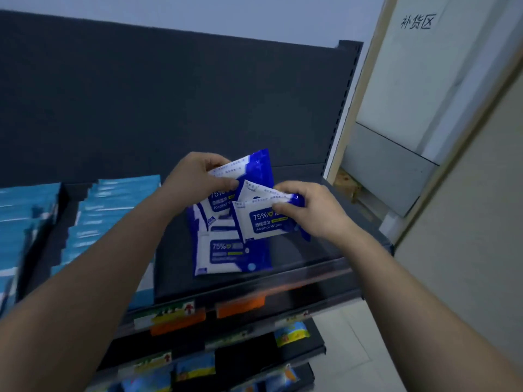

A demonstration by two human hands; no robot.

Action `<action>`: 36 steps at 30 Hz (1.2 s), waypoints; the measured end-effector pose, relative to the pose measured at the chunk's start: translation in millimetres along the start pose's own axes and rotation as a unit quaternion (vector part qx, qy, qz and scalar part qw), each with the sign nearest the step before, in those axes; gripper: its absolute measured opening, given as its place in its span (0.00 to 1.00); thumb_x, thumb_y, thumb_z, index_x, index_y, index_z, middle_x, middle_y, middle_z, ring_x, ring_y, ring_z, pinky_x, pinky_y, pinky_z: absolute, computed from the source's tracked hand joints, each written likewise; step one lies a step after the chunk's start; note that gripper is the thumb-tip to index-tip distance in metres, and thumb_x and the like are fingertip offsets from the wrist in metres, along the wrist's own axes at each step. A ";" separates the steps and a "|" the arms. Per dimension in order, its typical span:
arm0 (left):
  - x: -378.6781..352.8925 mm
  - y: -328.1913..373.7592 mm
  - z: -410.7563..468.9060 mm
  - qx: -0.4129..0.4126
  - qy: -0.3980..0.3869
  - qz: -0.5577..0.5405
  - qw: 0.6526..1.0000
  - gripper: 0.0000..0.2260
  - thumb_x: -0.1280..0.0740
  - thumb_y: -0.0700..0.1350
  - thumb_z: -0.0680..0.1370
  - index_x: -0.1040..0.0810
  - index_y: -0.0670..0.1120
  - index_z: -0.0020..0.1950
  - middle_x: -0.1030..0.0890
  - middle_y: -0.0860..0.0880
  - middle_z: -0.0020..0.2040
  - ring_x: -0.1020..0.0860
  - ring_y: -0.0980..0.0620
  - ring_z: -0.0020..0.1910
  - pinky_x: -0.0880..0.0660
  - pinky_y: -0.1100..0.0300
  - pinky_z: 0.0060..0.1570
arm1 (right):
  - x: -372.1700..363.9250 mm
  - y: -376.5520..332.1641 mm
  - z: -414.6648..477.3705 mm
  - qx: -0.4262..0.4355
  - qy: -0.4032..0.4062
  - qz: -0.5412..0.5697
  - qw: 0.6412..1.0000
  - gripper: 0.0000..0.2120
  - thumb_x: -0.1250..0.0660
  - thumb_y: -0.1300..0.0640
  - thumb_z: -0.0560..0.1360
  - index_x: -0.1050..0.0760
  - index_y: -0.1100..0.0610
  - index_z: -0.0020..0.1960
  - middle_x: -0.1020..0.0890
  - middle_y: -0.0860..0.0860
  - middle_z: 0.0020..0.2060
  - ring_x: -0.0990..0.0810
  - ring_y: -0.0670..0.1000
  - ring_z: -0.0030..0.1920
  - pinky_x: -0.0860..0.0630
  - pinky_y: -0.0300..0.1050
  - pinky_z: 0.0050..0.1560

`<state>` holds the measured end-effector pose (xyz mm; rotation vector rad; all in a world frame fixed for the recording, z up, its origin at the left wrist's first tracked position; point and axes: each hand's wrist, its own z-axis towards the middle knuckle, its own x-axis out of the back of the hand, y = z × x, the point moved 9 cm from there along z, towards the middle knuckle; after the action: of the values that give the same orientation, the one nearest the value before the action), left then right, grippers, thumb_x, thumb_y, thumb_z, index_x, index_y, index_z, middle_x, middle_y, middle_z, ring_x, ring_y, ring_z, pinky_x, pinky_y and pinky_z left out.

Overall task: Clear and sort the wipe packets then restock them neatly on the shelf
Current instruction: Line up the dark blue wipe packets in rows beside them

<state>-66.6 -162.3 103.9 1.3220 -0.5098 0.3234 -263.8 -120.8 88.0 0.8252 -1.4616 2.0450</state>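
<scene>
The left hand (195,179) was up over the dark shelf (319,250), and its thumb and fingers pinched the top edge of a blue and white packet (256,168). That packet stood up on end with its blue corner at the top. The right hand (314,210) was just beside it, and its thumb and fingers pinched the top right edge of a front packet (264,222) (the one that said "75%" and "Alcohol Wipes"). The front packet partly covered the first one, and the two touched. A low packet (226,256) of the same kind showed under them, near the front of the shelf. I could not tell if it lay on the shelf or hung from the bunch. More blue and white edges peeked out between the packets, too bunched up to count. To the left on the same shelf stood rows of teal packs (113,202), packed close together, with more teal ones (25,210) at the far left. A dark back board (169,94) rose behind the shelf. Orange tags (240,306) ran along the front rail. On a lower shelf sat a yellow and blue pack (291,333). A sign (417,22) with dark writing was on the pale wall to the right.
</scene>
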 end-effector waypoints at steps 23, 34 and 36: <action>-168.8 -29.3 202.6 0.034 -0.031 0.267 0.963 0.25 0.25 0.49 0.71 0.25 0.51 0.66 0.25 0.50 0.59 0.27 0.51 0.57 0.29 0.58 0.54 | 22.0 193.1 140.0 -0.031 -0.210 -0.066 0.975 0.17 0.28 0.53 0.73 0.23 0.51 0.61 0.21 0.47 0.58 0.24 0.46 0.55 0.28 0.41 0.52; -148.1 -56.7 155.3 0.160 0.199 0.110 0.961 0.27 0.30 0.57 0.73 0.27 0.46 0.68 0.29 0.44 0.62 0.28 0.48 0.64 0.34 0.63 0.60 | 3.0 181.1 174.9 0.039 -0.162 -0.050 0.985 0.18 0.27 0.56 0.71 0.22 0.50 0.60 0.20 0.49 0.56 0.25 0.51 0.59 0.28 0.47 0.60; -166.3 -63.2 151.5 0.204 0.128 0.082 0.967 0.38 0.27 0.61 0.69 0.35 0.48 0.73 0.33 0.46 0.67 0.32 0.49 0.68 0.35 0.62 0.61 | 1.0 181.1 176.6 0.054 -0.134 -0.068 0.987 0.19 0.26 0.53 0.70 0.23 0.50 0.61 0.22 0.49 0.55 0.27 0.52 0.59 0.29 0.49 0.60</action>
<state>-201.6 -313.7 -12.0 1.6090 -0.3424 0.7580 -356.1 -344.1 13.2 1.2499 -1.3954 1.9819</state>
